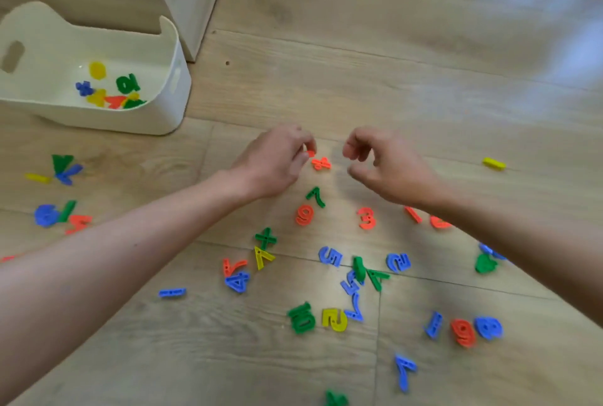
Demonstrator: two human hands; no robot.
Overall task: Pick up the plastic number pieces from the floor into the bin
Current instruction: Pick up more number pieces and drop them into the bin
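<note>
Head view: the left hand (277,160) pinches a small orange piece (310,153) at its fingertips, just above the floor (424,62). The right hand (385,167) hovers at its three o'clock, fingers curled, nothing visible in them. An orange sign piece (321,164) lies between them. The bin (156,118) sits at ten o'clock, and many number pieces (332,319) lie scattered toward six o'clock. The pinch looks slight, so the piece could slip on the carry to the bin. A low forearm might sweep others aside.
</note>
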